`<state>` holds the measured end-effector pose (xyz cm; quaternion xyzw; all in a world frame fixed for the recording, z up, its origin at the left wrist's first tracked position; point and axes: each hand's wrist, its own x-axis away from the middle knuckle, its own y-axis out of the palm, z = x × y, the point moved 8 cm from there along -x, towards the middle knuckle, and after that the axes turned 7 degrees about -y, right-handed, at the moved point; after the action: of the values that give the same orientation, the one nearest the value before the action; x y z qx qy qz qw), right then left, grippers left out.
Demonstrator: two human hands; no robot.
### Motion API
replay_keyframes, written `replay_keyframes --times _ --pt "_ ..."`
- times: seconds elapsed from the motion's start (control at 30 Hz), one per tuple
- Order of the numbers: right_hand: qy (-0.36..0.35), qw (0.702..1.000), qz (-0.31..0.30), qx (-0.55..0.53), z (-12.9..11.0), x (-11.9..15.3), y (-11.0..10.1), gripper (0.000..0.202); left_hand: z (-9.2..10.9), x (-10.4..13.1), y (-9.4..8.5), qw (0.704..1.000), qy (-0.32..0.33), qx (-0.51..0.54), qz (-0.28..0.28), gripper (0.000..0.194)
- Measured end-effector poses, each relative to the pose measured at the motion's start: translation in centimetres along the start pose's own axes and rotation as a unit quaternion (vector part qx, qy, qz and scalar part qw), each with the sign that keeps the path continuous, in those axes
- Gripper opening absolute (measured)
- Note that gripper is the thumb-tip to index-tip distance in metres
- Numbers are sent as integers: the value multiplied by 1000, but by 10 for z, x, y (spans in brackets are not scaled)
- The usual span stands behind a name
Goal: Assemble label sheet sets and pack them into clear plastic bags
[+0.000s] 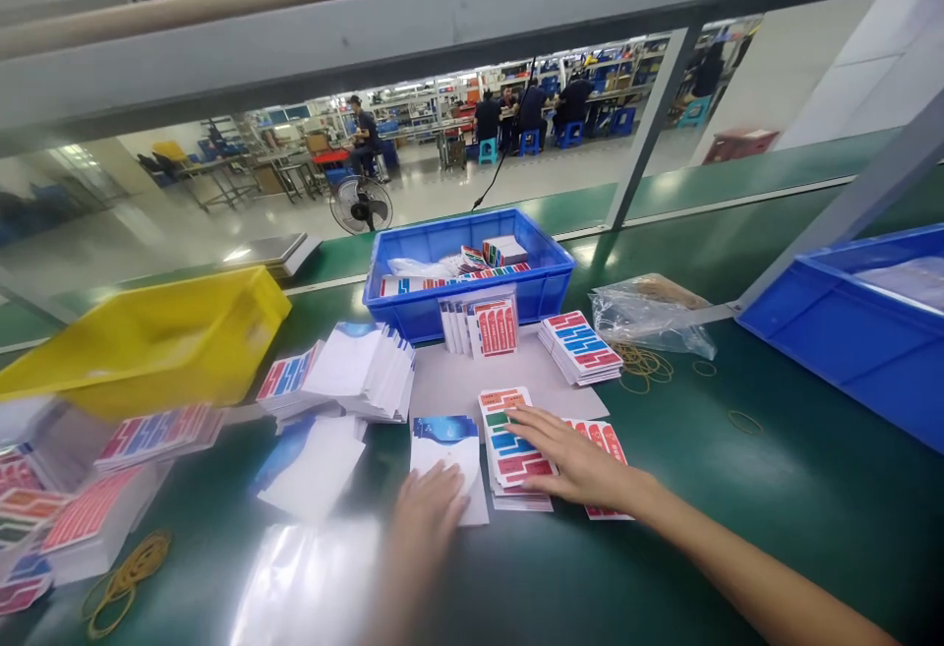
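Observation:
My left hand (434, 499), a little blurred, lies with its fingers on a white sheet with a blue printed top (446, 430). Just right of it, my right hand (564, 449) rests with fingers spread over a stack of colourful printed cards (505, 474). Partly under my right wrist is a pile of red-printed cards (609, 444). To the left are a loose white-and-blue sheet (314, 474) and a thick stack of white sheets (361, 371). Behind my hands stand a bundle of red-printed cards (496, 328) and a stack of red-and-blue cards (582, 346).
A blue bin (472, 302) holding cards stands at the back, a yellow bin (184, 341) at left, another blue bin (848, 331) at right. Rubber bands (129, 572) and a plastic bag (649, 317) lie on the green table. A metal frame (653, 125) crosses ahead; people sit beyond.

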<state>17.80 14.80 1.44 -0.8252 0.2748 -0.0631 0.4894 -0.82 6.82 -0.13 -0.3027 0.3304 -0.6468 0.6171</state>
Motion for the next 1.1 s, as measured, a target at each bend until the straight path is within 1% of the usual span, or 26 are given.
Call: replay_keyframes --times 0.03,0.1,0.17,0.23,0.3,0.37,0.4,0.43,0.57,0.77,0.9,1.0,1.1 --pt "-3 1000 -15 12 -3 4 7 66 1 0 -4 1000 6 9 21 34" --pt "-16 999 -25 26 -8 9 18 68 1 1 -12 998 15 26 58 34" --pt "-26 999 -3 36 -9 8 20 62 1 1 -14 997 23 41 67 32" --pt "-15 997 45 55 -5 2 13 47 -2 0 -13 996 12 36 78 29" --pt "16 991 91 99 5 -6 1 37 -10 -1 -14 992 -27 5 127 32" --pt "45 982 111 146 17 -17 -10 35 -19 0 -17 977 -81 -39 195 42" --pt "55 979 112 163 22 -22 -14 36 -23 1 -17 969 -103 -59 217 45" --pt "61 977 110 173 27 -27 -16 35 -26 2 -15 963 -121 -78 227 46" --pt "65 977 88 185 37 -40 -19 26 -33 4 -7 956 -164 -128 207 45" --pt "79 975 47 201 39 -47 -21 23 -30 7 -5 952 -173 -154 199 46" --pt "91 975 24 203 44 -51 -22 24 -29 9 -3 954 -184 -140 191 42" --pt "97 974 19 203 48 -52 -22 28 -31 10 -2 955 -198 -118 187 40" --pt "101 974 18 200 51 -53 -23 27 -34 10 0 961 -197 -86 176 40"
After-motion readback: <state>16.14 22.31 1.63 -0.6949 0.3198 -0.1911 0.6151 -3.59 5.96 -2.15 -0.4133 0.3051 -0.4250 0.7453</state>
